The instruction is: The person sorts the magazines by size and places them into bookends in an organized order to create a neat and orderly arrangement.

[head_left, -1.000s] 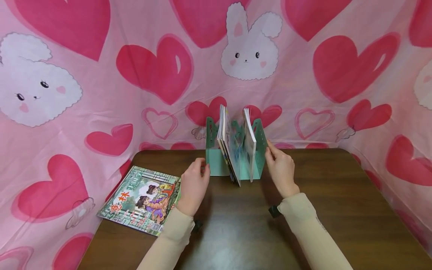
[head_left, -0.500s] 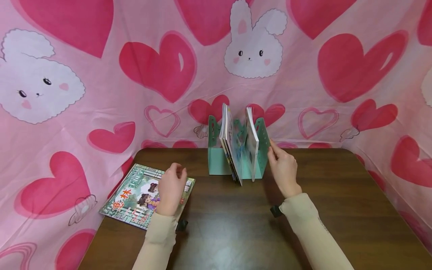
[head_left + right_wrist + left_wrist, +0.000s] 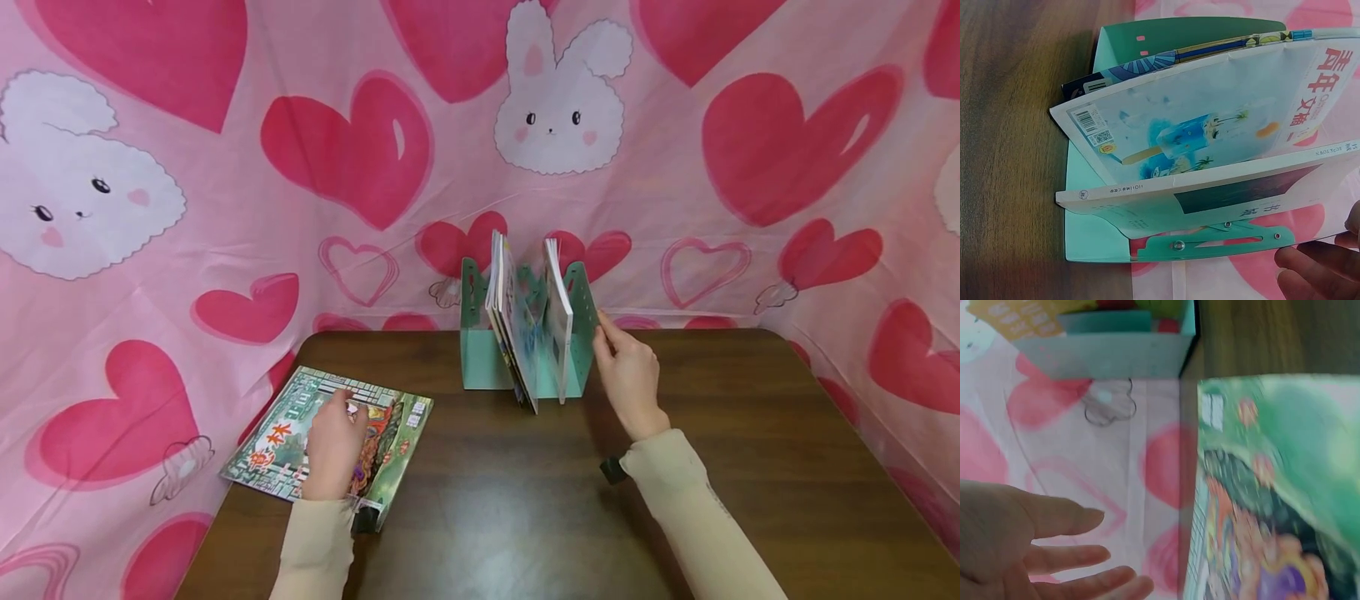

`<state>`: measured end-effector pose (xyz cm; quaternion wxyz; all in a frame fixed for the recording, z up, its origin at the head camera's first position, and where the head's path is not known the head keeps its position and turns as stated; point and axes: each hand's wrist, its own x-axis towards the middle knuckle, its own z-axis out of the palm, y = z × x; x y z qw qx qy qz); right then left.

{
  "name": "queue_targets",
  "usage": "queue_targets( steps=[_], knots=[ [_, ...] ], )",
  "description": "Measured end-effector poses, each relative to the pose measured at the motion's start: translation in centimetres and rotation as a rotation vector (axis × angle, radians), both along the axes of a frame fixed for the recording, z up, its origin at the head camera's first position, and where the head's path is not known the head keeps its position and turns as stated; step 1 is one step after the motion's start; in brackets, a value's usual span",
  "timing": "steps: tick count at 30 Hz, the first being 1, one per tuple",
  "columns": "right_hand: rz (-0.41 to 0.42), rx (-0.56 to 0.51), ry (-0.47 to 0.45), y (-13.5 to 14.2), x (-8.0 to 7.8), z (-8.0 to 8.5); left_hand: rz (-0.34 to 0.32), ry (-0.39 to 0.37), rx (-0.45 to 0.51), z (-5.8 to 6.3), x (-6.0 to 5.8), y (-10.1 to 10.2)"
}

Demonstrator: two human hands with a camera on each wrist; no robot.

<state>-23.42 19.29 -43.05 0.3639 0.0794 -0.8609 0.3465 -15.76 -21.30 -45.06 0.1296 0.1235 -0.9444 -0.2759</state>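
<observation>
A green expandable book rack (image 3: 486, 362) stands at the back of the table with thin magazines (image 3: 512, 325) leaning upright in it. Another upright white book (image 3: 558, 333) is near its right side. At that side's outer edge, my right hand (image 3: 633, 379) pinches the rack's end panel; the right wrist view shows the thumb and fingers (image 3: 1313, 269) on either side of it. A colourful illustrated magazine (image 3: 408, 425) lies flat at the table's left. Above it hovers my left hand (image 3: 333, 442), holding nothing, its fingers (image 3: 1085, 556) loosely extended.
The dark wooden table (image 3: 525, 500) reaches back to a pink cloth backdrop (image 3: 450, 183) printed with hearts and rabbits. The magazine's left side reaches the table's left edge.
My left hand has moved left and toward me, from beside the rack to over the flat magazine. My right hand stays at the rack's right panel.
</observation>
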Motion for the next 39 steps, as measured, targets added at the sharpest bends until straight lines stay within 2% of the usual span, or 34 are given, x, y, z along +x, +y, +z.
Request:
queue_targets(
  steps=[9, 17, 24, 34, 39],
  knots=[
    [-0.007, 0.001, 0.0, 0.0, 0.0, 0.0, 0.06, -0.112, -0.039, -0.5, 1.9, -3.5],
    [-0.016, 0.003, 0.029, 0.1, -0.2, -0.1, 0.123, -0.237, -0.004, -1.3, 3.3, -5.8],
    [-0.014, 0.001, 0.032, 0.1, -0.2, -0.2, 0.121, -0.292, -0.017, -1.9, 4.0, -7.0],
    [-0.008, -0.002, 0.01, 0.0, -0.2, -0.2, 0.128, -0.299, -0.04, -2.7, 5.3, -8.3],
    [-0.001, 0.0, 0.003, 0.1, -0.2, -0.2, 0.119, -0.272, -0.047, -3.4, 6.2, -9.3]
  ],
)
